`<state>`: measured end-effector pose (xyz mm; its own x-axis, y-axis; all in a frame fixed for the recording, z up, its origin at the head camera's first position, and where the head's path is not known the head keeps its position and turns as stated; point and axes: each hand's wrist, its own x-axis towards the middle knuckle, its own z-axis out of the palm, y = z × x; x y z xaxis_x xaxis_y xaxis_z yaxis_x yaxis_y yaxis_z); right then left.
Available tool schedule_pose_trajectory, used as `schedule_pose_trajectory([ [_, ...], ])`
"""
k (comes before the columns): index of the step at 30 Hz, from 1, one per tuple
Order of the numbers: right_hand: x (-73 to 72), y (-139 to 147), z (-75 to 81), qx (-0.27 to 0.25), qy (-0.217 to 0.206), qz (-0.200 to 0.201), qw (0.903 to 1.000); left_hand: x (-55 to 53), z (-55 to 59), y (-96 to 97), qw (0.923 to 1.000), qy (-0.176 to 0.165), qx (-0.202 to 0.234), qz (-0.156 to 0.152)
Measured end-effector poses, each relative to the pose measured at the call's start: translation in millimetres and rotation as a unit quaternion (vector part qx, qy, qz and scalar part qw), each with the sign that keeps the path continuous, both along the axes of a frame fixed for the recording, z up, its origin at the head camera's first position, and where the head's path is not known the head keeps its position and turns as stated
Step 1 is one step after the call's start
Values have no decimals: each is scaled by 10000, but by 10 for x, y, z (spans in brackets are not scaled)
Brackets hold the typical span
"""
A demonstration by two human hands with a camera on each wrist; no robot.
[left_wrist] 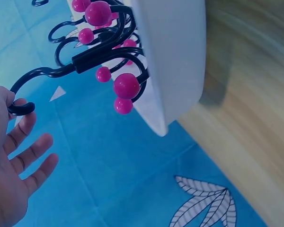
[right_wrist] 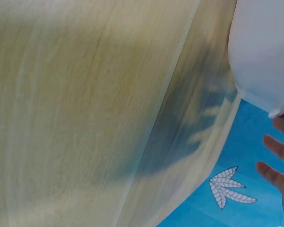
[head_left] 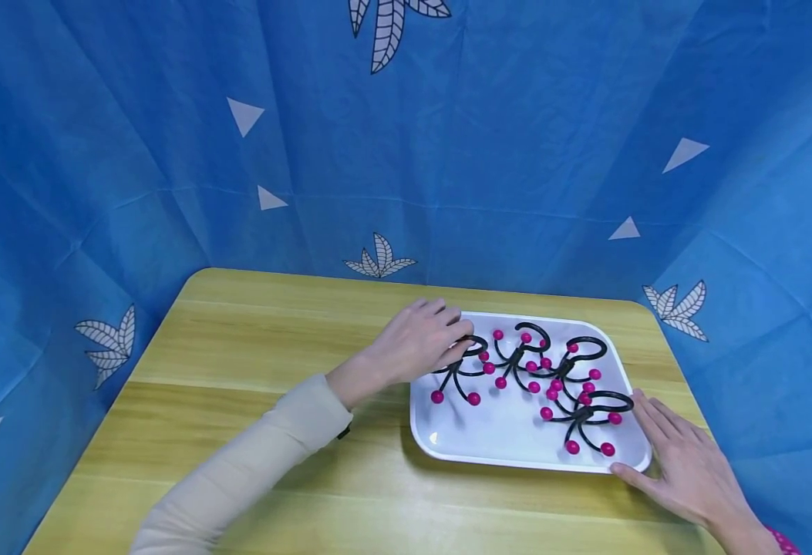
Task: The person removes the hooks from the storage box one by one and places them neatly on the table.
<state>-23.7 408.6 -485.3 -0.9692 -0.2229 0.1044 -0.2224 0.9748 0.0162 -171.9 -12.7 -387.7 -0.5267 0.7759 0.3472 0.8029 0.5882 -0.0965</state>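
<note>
My left hand (head_left: 421, 343) pinches the hooked end of a black wire piece with pink ball tips (left_wrist: 78, 64) between thumb and index finger; the other fingers are loosely extended. The balls of this piece are over the left end of a white tray (head_left: 485, 443). Several like pieces lie in the tray, among them one at the back middle (head_left: 515, 358) and one at the front right (head_left: 581, 415). At the tray's right end my right hand (head_left: 686, 462) has its fingers spread, fingertips at the rim and thumb by the near corner.
The tray stands on a wood-grain table (head_left: 239, 347), right of the middle. A blue curtain (head_left: 517, 154) with white leaf and triangle prints hangs behind and around the table.
</note>
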Motion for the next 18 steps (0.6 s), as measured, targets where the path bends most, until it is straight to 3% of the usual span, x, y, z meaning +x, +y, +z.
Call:
schedule_pose_trajectory([
  [10,-1,-9,1,78,-53,-111,9999,-18,261,-172,9999,-142,-7,58],
  [18,-1,-24,10,105,-47,-121,9999,-42,350,-406,9996,-208,156,134],
])
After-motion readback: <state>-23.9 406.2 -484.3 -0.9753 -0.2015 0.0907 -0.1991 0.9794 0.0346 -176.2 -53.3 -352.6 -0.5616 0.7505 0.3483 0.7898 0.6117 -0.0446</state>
